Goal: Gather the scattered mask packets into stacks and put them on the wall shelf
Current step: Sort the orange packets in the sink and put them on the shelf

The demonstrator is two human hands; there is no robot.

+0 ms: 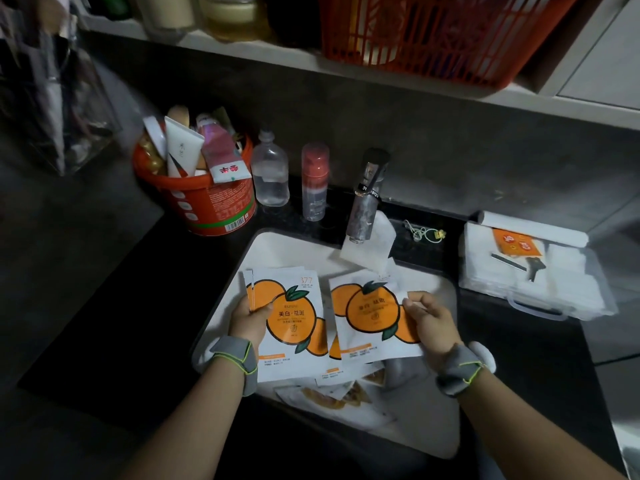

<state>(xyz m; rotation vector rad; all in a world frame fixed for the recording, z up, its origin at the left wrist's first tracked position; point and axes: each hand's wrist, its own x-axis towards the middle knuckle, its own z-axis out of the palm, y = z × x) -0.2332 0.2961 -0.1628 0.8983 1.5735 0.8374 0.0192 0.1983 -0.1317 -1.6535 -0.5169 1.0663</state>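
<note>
White mask packets printed with oranges are over the white sink [263, 251]. My left hand [248, 318] grips a small stack of packets [294, 327] by its left edge, thumb on top. My right hand [431, 323] pinches another packet [370, 317] at its right edge. More loose packets [339, 393] lie in the sink below, partly hidden under the held ones. The wall shelf [263, 51] runs across the top of the view, above the counter.
A red basket [433, 32] and jars sit on the shelf. On the dark counter stand a red bucket of tubes [204, 199], a clear bottle [269, 171], a pump bottle [314, 181], the tap [363, 202] and a clear box of white pads [533, 271].
</note>
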